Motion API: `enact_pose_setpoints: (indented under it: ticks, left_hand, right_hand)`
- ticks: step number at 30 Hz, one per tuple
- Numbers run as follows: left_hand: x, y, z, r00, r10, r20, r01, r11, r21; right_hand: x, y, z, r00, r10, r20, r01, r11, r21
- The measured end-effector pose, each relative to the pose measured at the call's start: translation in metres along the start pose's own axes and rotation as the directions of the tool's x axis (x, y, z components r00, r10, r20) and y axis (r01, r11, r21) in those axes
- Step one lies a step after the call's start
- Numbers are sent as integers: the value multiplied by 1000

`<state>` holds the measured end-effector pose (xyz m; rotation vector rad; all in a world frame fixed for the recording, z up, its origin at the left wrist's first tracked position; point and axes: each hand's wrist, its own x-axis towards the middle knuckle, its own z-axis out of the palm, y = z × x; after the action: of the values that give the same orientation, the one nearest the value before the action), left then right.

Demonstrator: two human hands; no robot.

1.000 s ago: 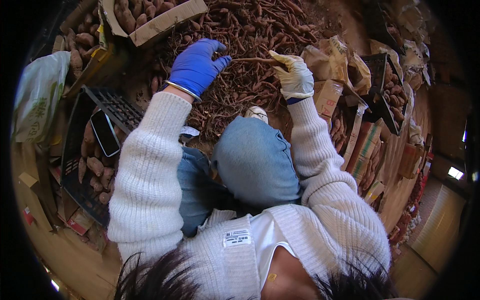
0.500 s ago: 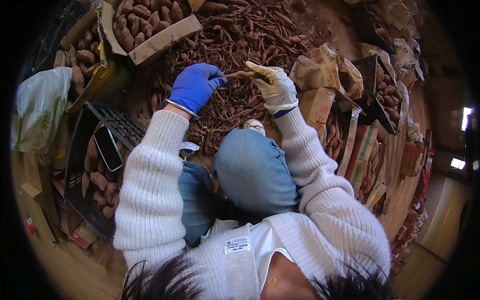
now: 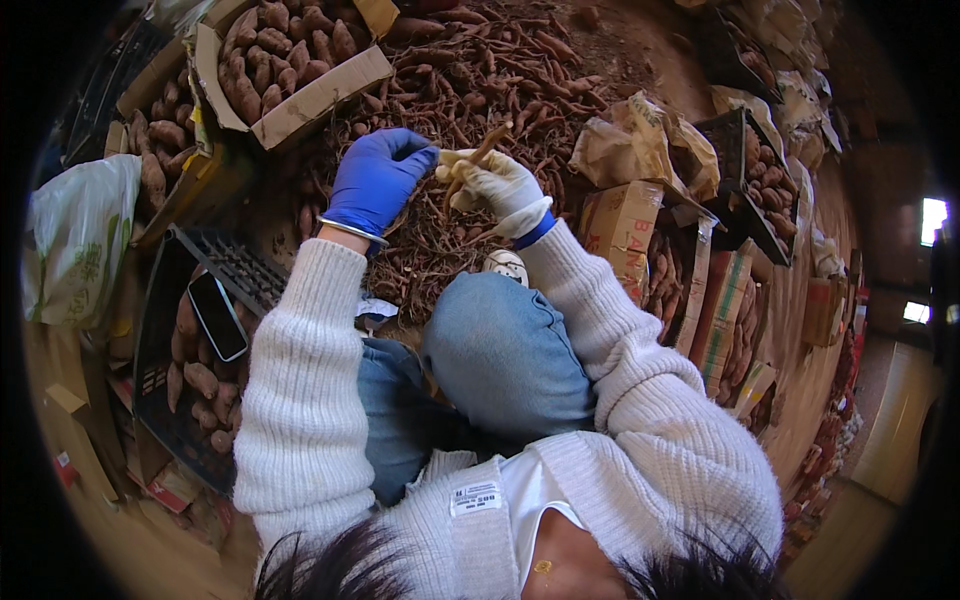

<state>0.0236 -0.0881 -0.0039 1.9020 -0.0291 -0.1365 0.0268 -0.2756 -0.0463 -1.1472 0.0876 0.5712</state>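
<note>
My left hand [image 3: 378, 181], in a blue glove, is closed with fingertips pinched beside my right hand; whatever it grips is too small or hidden to make out. In a pale glove, my right hand [image 3: 494, 188] is closed on a thin sweet potato root [image 3: 498, 136] that slants up past its fingers. Both hands are over a pile of small, stringy sweet potatoes and roots [image 3: 470, 80] on the ground, just beyond my raised knee [image 3: 505, 355].
Cardboard boxes of sweet potatoes [image 3: 316, 105] stand at upper left. A black crate [image 3: 165, 310] with potatoes and a phone [image 3: 218, 316] is left, near a white plastic bag [image 3: 82, 240]. Paper sacks [image 3: 612, 147], boxes [image 3: 620, 230] and another crate [image 3: 752, 185] line the right.
The right hand has come leftward and down toward the left, tilting the root from level to steeply slanted. The left hand moved down and its fingers closed from their looser curl.
</note>
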Motion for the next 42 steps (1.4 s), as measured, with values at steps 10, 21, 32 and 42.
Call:
enact_pose_setpoints:
  ticks: [10,21,32,42]
  left_hand:
    - [-4,4,16,975,-155,162,173,979,-108]
    - [1,-8,16,982,-171,80,178,980,-93]
    - [-4,4,13,969,-52,242,79,992,-100]
    - [-6,7,8,976,-72,206,110,977,-183]
  right_hand:
    - [7,-13,5,999,36,-16,-26,918,396]
    - [1,-13,4,965,-215,-153,235,963,130]
    - [3,-8,-2,966,250,-70,-163,795,584]
    - [-3,-30,-53,959,239,-152,-54,682,730]
